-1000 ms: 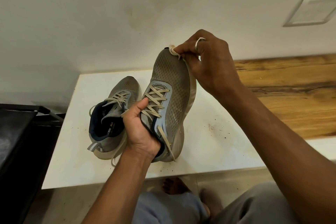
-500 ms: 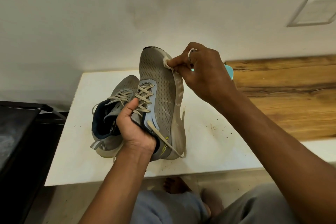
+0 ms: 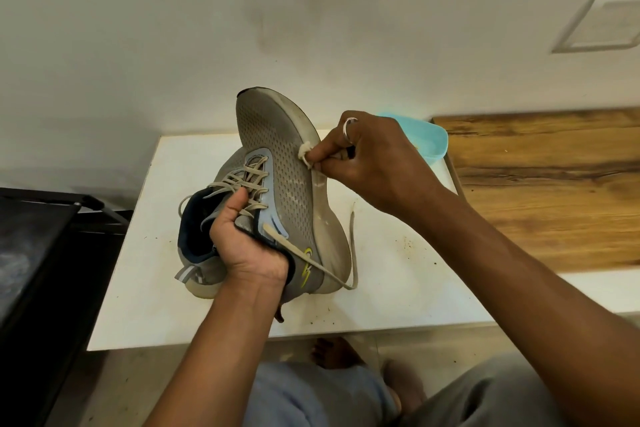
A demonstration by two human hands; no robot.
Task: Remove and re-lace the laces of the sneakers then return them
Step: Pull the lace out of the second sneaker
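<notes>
1. While the left hand point(image 3: 242, 246) gripped the grey sneaker point(image 3: 291, 184) at its collar with curled fingers, the shoe stood toe-up over the white table point(image 3: 398, 281).
2. The right hand point(image 3: 367, 156) pinched a small white wad point(image 3: 305, 158) (cloth or tissue, unclear) against the sneaker's sole edge.
3. The second sneaker point(image 3: 195, 236) lay laced on the table, behind the left hand.

view: head, single wide-angle | faces: forward and down | range: close above left hand point(image 3: 247, 246) and right hand point(image 3: 370, 156) | table point(image 3: 398, 288) under hands, wall point(image 3: 173, 28) beyond
</notes>
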